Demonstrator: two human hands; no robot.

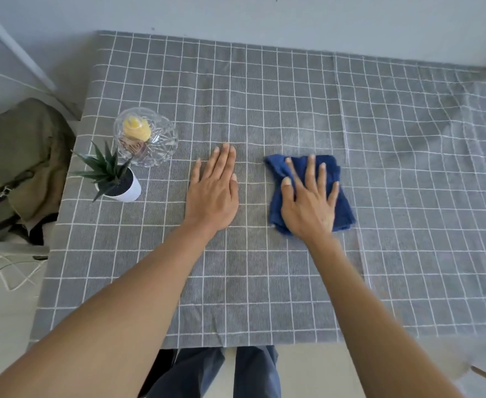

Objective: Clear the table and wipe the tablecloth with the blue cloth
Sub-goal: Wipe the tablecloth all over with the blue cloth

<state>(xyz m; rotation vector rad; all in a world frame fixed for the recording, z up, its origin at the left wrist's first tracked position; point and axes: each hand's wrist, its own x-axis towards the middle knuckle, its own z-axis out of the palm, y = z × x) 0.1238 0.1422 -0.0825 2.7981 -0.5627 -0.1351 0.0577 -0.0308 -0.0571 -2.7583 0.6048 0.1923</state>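
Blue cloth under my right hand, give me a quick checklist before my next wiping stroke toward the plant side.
1. Crumpled blue terry cloth flat under right hand: ok.
2. Left hand pressed flat on grey checked tablecloth, steadying it: ok.
3. Table cleared: not ok; small white pot with spiky green plant and cut-glass dome over a yellow item remain at the left edge.
4. Tablecloth smooth: not ok; wrinkled at far right.
5. Cloth dampness: cannot tell.

Both arms extend forward, roughly parallel. Left hand (211, 193): palm down, fingers straight and held together, thumb alongside. Right hand (310, 201): palm down, fingers straight and spread apart, thumb extended leftward.
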